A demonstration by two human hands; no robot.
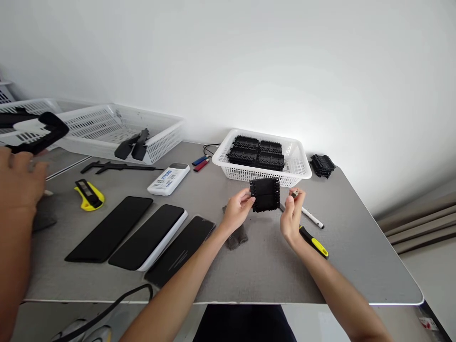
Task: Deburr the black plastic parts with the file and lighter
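My left hand grips the left edge of a square black plastic part with toothed edges, held up above the grey table. My right hand is closed beside the part's right edge, pinching a small metallic piece. Just behind the part stands a white basket holding several more of the same black parts. Another such black part lies on the table to the basket's right.
A yellow-handled tool and a white pen lie by my right hand. Three dark flat panels lie at left, with a yellow utility knife, calipers, a white remote and two lighters. Another person's hand works at far left near larger white baskets.
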